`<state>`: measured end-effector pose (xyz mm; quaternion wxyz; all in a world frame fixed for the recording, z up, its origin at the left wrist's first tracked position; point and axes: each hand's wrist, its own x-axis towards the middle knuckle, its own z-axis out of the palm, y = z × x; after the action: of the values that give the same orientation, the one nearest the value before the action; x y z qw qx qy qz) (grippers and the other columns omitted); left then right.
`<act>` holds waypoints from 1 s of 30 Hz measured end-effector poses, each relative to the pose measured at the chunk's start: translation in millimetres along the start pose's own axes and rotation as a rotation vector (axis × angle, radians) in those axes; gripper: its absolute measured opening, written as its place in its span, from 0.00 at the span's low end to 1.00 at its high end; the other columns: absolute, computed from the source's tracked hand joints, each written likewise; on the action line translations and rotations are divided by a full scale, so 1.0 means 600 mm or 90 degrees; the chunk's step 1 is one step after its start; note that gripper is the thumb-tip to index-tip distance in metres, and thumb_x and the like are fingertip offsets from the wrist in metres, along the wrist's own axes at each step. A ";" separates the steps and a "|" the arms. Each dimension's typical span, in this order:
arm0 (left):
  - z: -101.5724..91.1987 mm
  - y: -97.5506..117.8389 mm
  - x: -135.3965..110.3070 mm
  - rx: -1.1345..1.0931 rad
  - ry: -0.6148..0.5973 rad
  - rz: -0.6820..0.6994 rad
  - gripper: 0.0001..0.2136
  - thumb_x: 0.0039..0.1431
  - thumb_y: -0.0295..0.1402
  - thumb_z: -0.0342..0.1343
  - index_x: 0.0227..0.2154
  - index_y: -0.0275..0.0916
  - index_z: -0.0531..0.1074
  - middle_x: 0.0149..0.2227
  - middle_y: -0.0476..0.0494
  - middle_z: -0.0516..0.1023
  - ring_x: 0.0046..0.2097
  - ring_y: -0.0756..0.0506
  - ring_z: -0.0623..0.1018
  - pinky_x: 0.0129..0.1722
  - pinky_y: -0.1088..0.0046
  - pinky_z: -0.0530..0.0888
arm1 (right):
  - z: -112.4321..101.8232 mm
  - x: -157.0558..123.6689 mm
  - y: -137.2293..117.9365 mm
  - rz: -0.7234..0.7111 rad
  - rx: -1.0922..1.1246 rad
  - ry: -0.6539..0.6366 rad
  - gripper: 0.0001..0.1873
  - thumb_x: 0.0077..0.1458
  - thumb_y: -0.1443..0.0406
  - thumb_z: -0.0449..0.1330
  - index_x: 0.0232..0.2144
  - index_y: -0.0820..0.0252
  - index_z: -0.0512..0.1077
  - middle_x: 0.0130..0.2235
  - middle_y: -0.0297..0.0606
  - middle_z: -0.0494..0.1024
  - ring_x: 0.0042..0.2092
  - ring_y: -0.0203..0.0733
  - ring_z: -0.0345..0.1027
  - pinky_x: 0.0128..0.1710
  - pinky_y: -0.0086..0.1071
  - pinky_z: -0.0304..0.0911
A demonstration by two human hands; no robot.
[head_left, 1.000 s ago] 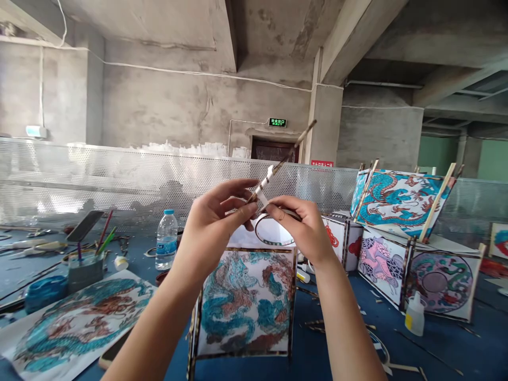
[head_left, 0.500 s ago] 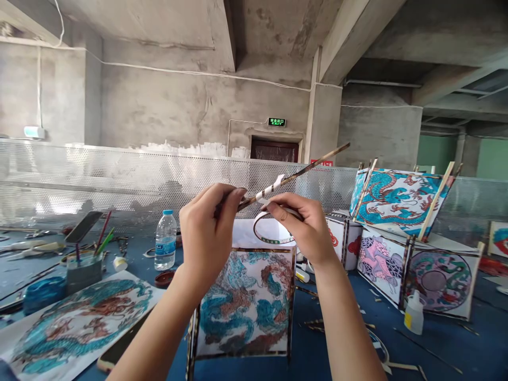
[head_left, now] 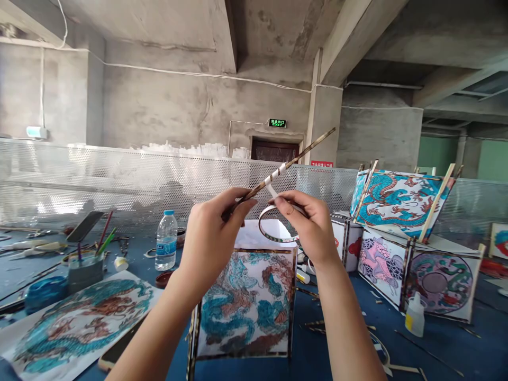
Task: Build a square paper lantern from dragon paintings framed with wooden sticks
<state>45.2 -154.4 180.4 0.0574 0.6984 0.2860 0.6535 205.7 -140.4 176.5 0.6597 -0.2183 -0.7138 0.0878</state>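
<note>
In my left hand (head_left: 212, 233), closed fingers pinch the lower end of a thin, mottled brown stick (head_left: 307, 150), which slants up to the right. White tape (head_left: 274, 173) spirals around the stick's middle. A short strip of it runs down to my right hand (head_left: 307, 225). That hand pinches the strip and holds a thin roll of tape (head_left: 278, 239), whose ring hangs below the fingers. Behind and below both hands stands a paper lantern (head_left: 246, 307) with a painted teal and brown dragon panel, framed in dark sticks.
On the left are a painted dragon sheet (head_left: 87, 323), a water bottle (head_left: 166, 241), a blue paint jar (head_left: 45, 295) and a cup of brushes (head_left: 85, 272). More painted lanterns (head_left: 381, 262) and a glue bottle (head_left: 415, 316) stand right. A perforated metal partition (head_left: 119, 190) runs behind.
The stick's tip has shifted left and up. The tape lies flatter around it, and a longer strip shows between stick and right hand. Both hands have shifted slightly right.
</note>
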 end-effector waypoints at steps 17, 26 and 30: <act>-0.004 -0.012 0.015 -0.362 -0.295 -0.204 0.09 0.51 0.35 0.56 0.23 0.34 0.72 0.17 0.51 0.61 0.18 0.56 0.55 0.16 0.77 0.50 | -0.009 0.005 0.012 0.055 0.109 -0.044 0.08 0.52 0.58 0.59 0.27 0.56 0.72 0.24 0.31 0.67 0.26 0.32 0.59 0.25 0.28 0.54; 0.008 -0.027 0.017 -0.448 -0.467 -0.276 0.08 0.55 0.34 0.53 0.30 0.34 0.73 0.19 0.52 0.60 0.18 0.57 0.56 0.17 0.79 0.50 | -0.017 0.007 0.018 0.056 0.085 -0.055 0.08 0.51 0.59 0.60 0.26 0.57 0.73 0.20 0.29 0.62 0.24 0.31 0.55 0.24 0.28 0.53; 0.005 -0.025 0.017 -0.415 -0.448 -0.258 0.10 0.57 0.36 0.51 0.29 0.33 0.71 0.18 0.54 0.55 0.19 0.57 0.52 0.18 0.79 0.48 | -0.016 0.009 0.024 0.064 0.091 -0.056 0.08 0.51 0.60 0.60 0.25 0.58 0.72 0.20 0.28 0.61 0.22 0.30 0.52 0.24 0.27 0.51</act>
<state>42.9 -136.3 182.2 0.4899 0.7524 0.1608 0.4100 217.5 -127.0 176.5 0.6361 -0.2022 -0.7222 0.1813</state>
